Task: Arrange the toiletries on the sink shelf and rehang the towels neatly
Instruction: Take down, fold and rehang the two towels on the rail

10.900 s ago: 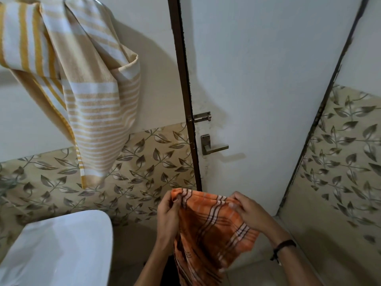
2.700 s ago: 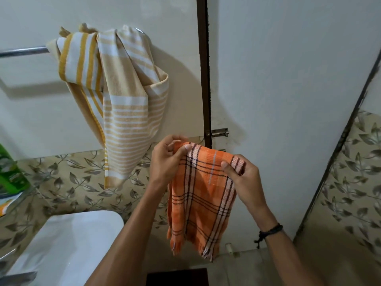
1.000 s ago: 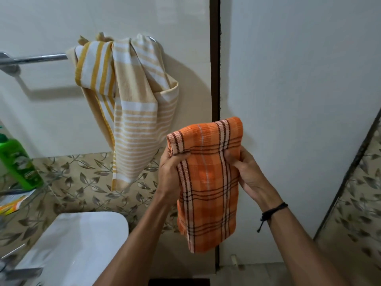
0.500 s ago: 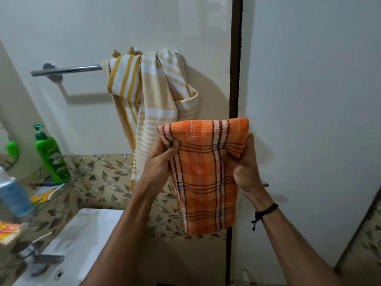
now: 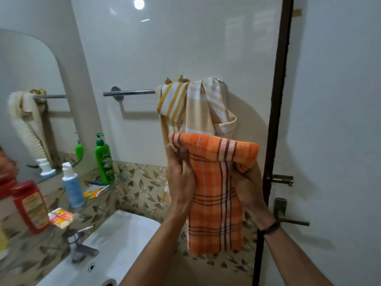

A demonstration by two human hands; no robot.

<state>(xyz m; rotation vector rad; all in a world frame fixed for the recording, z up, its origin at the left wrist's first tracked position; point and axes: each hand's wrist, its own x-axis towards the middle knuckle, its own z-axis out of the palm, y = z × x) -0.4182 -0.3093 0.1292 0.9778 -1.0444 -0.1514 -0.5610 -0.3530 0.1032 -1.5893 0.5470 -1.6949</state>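
Observation:
I hold a folded orange plaid towel up in front of the wall. My left hand grips its upper left edge and my right hand grips its right side from behind, under the fold. A yellow-and-white striped towel hangs bunched on the right end of the chrome towel bar, just above the orange one. On the glass sink shelf stand a green pump bottle, a blue-and-white bottle and a red bottle, with orange sachets lying flat.
A white basin with a chrome tap sits at lower left. The mirror hangs on the left wall. The white door with its handle and latch is on the right. The bar's left half is bare.
The view has swung left, bringing the mirror, shelf bottles and tap into sight. Both hands still hold the folded orange towel at about the same height below the striped towel.

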